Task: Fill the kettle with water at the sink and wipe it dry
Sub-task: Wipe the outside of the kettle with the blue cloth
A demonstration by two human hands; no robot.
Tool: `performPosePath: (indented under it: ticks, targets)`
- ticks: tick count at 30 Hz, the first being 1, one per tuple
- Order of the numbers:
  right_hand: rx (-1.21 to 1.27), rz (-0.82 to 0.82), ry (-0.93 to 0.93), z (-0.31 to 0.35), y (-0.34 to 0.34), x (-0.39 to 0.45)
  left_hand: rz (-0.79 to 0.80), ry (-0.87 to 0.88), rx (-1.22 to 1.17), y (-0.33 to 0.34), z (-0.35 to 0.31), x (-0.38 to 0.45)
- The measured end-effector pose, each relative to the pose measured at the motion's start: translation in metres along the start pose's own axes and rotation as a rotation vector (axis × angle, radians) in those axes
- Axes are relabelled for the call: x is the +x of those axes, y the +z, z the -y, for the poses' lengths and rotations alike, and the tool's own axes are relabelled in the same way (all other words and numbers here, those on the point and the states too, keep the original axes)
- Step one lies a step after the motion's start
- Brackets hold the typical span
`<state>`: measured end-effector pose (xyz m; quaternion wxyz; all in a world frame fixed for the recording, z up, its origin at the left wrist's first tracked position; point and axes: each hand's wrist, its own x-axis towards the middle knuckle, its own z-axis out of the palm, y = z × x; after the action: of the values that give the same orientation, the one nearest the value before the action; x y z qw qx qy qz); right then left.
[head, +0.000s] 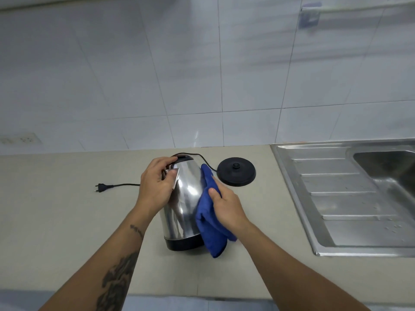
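Right hand (226, 206) presses blue cloth (210, 223) against shiny steel kettle (184, 205); left hand (157, 185) fingers grip it.

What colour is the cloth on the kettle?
Blue. The cloth is pressed against the steel kettle by the right hand; the head view shows it.

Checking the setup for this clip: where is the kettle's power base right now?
In the head view, the black power base sits on the counter just right of the kettle, between it and the sink's drainboard.
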<state>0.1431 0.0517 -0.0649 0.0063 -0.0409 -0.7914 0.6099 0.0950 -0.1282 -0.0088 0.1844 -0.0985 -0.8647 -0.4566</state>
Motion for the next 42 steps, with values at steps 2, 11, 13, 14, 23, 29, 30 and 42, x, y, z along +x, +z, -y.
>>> performPosePath:
  ticks: [2, 11, 13, 14, 23, 29, 30, 42]
  targets:
    - [-0.124, 0.009, -0.081, 0.011, -0.001, 0.006, -0.006, 0.005, 0.041, -0.002, 0.002, 0.000]
    - [-0.212, -0.014, -0.165, -0.006, 0.028, -0.008, 0.015, 0.178, 0.352, -0.003, 0.017, -0.009]
    - [-0.166, -0.027, -0.128, -0.003, 0.028, -0.003, -0.015, 0.167, 0.386, -0.002, 0.017, -0.011]
    - [-0.188, -0.031, -0.148, 0.001, 0.028, 0.000, -0.027, 0.163, 0.397, 0.000, 0.018, -0.012]
    - [-0.448, 0.011, -0.191, 0.030, 0.040, 0.023, -0.093, 0.103, 0.473, 0.002, 0.025, -0.015]
    - [-0.135, 0.087, 0.089, 0.014, 0.024, 0.037, -0.119, 0.091, 0.461, 0.000, 0.028, -0.018]
    - [-0.134, 0.055, 0.075, 0.011, 0.024, 0.035, -0.124, 0.106, 0.429, 0.002, 0.028, -0.018]
    - [-0.444, -0.054, -0.269, -0.012, 0.034, -0.024, -0.141, 0.186, 0.191, 0.005, 0.029, -0.016]
